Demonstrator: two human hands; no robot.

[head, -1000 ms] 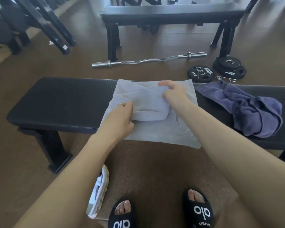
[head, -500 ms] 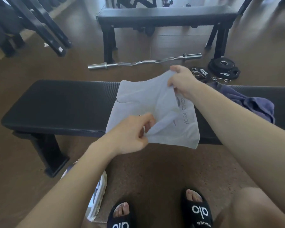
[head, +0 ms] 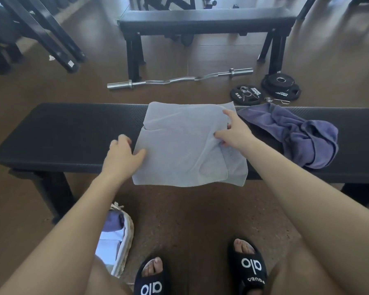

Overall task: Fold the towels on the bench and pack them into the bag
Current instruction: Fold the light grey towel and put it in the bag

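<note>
A light grey towel (head: 179,150) lies folded flat on the black bench (head: 68,137), its near edge hanging over the front. My left hand (head: 124,154) rests at the towel's left edge, thumb on the cloth, fingers spread. My right hand (head: 232,133) presses on the towel's right side, with the fingers curled at the fold's edge. A crumpled purple towel (head: 303,137) lies on the bench to the right. The woven bag (head: 119,237) stands on the floor at my left leg with folded purple and white cloth inside.
A curl bar (head: 179,78) and black weight plates (head: 264,90) with spring collars lie on the floor behind the bench. A second black bench (head: 207,20) stands further back, with rack legs (head: 51,39) at the far left. My feet in black slides (head: 249,267) are below.
The lifted flap of the grey towel has been folded across to the left and laid flat. Both hands came down onto the towel; the left hand let go of its corner.
</note>
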